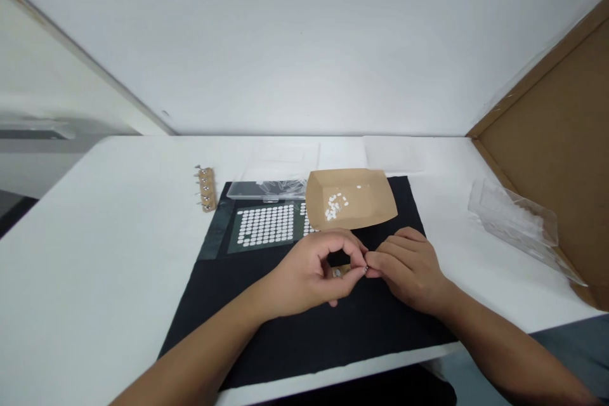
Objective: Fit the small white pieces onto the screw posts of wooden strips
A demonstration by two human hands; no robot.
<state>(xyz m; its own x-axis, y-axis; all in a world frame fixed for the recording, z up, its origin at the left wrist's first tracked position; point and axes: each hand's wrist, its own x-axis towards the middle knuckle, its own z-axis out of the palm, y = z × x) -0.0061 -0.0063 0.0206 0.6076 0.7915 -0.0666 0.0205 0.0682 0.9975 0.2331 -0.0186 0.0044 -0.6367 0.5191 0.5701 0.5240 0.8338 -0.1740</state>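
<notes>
My left hand (328, 269) and my right hand (406, 266) meet above the black mat (266, 336). The thumb and forefinger of my left hand pinch a tiny dark, shiny piece (366, 268), too small to name. My right fingers are closed and touch the same spot; whatever they hold is hidden. Through the loop of my left fingers shows part of a tan strip (339, 271) with a pale round spot on it. Just beyond my hands stands a brown paper tray (371, 206) with several small white ovals (333, 205) inside.
Sheets of white oval stickers (266, 225) lie left of the tray. Behind them is a clear plastic case (271, 189) with clear slivers. A tan strip with metal pins (206, 190) lies at left. Clear plastic boxes (516, 219) sit at right beside a cardboard panel (552, 120).
</notes>
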